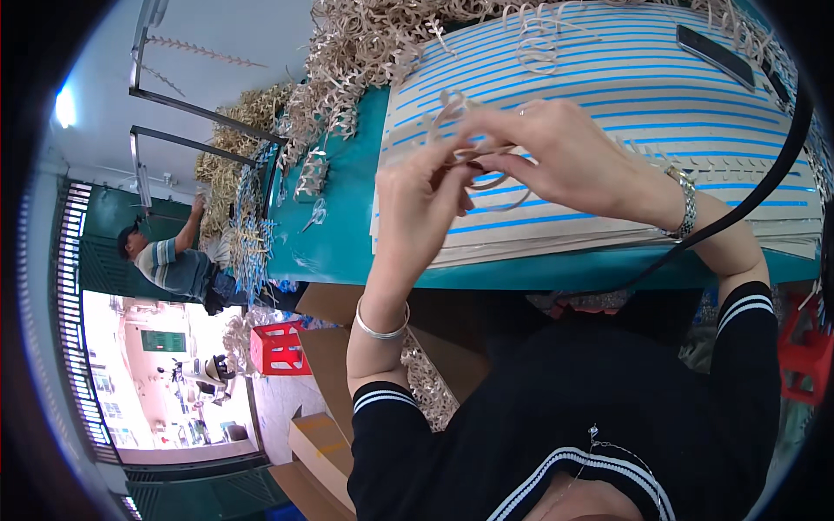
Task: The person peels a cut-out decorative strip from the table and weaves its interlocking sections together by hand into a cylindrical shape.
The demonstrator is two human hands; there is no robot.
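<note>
Over the near part of the striped sheets, my left hand and my right hand meet with their fingers closed. Between them is a curled beige strip with leaf-shaped cuts, its coils showing above and below the fingers and partly blurred. Both hands appear to pinch it, though the fingertips partly hide the grip. Under the hands lies a stack of beige sheets with blue stripes. A flat leaf-cut strip rests on the sheets by my right wrist, and a loose curled strip lies farther off.
A green table carries a heap of leaf-cut strips, small scissors and a phone. A black cable crosses my right forearm. Cardboard boxes and a red stool stand below. Another person works at left.
</note>
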